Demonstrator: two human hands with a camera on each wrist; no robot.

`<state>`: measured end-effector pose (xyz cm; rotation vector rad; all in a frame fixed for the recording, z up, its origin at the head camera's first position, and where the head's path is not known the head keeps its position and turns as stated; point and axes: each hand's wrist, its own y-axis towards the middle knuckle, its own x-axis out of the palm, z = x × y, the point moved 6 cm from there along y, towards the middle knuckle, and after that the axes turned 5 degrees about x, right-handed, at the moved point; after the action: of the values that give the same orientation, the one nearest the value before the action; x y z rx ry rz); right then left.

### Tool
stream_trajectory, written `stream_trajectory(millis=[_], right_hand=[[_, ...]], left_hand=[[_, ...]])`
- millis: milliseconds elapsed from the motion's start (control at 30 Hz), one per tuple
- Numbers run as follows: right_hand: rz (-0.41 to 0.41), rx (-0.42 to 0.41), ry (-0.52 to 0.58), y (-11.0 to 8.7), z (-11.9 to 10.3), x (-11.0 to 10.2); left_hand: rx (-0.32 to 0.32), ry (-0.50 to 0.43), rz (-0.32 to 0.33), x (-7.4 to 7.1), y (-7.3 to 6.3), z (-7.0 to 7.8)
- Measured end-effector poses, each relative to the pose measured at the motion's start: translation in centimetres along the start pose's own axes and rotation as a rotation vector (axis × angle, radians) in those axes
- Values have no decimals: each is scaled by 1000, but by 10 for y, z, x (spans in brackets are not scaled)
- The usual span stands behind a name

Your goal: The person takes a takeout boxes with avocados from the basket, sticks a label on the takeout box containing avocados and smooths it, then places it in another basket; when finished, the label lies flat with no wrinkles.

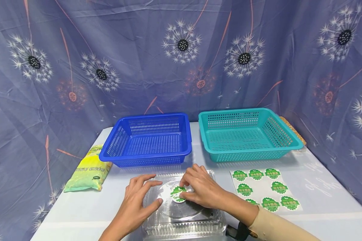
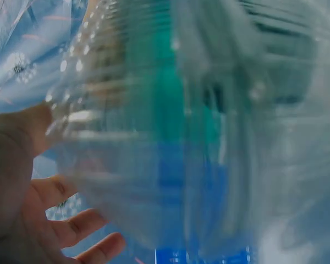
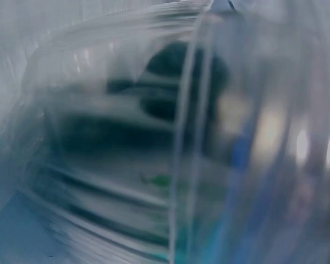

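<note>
A clear plastic food container (image 1: 185, 227) with ribbed sides stands at the front middle of the table. On its lid is a round green and white sticker (image 1: 176, 194). My right hand (image 1: 203, 189) pinches the sticker's right side between thumb and bent forefinger. Over the lid's left edge my left hand (image 1: 135, 201) is spread, fingers apart, holding nothing. In the left wrist view that hand (image 2: 22, 192) is beside the container's see-through wall (image 2: 209, 154). Blurred clear plastic (image 3: 99, 137) fills the right wrist view, where the right hand is hidden.
A white sheet (image 1: 261, 188) of similar green stickers lies to the right. Behind stand a blue basket (image 1: 144, 160) and a teal basket (image 1: 250, 156). A yellow-green plastic packet (image 1: 88, 172) leans by the blue basket's left side. A patterned curtain (image 1: 138, 67) hangs behind the table.
</note>
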<state>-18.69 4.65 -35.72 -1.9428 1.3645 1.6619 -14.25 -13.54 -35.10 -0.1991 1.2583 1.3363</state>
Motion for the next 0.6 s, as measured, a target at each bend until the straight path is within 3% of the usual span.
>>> stream_trajectory(millis=[233,600], right_hand=[[14,-18,-14,-2,1,0],[29,-38,-25,-5,1,-1]], left_hand=[[75,-9,-2,9,15,11],[83,2,-15,25,20,12]])
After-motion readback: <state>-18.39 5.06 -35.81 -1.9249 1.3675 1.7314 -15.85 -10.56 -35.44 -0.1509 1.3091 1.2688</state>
